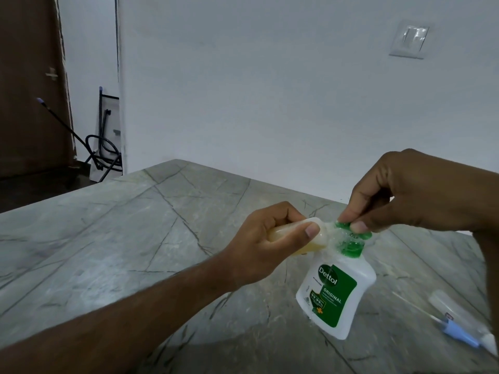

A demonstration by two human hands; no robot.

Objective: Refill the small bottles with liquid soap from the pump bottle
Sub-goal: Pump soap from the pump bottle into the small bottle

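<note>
A white pump bottle (337, 290) with a green label and green pump head (351, 238) stands on the grey stone counter (135, 238). My right hand (410, 193) pinches the green pump head from above. My left hand (270, 238) grips a small clear bottle (127, 240) holding yellowish soap, tipped on its side with its mouth against the pump's nozzle. Most of the small bottle is hidden by my fingers.
A clear tube-like bottle (453, 309) and a blue-tipped spray pump with a thin straw (459, 333) lie at the counter's right edge. A white wall with a switch plate (410, 39) stands behind. The counter's left edge drops off toward a brown door (29, 76).
</note>
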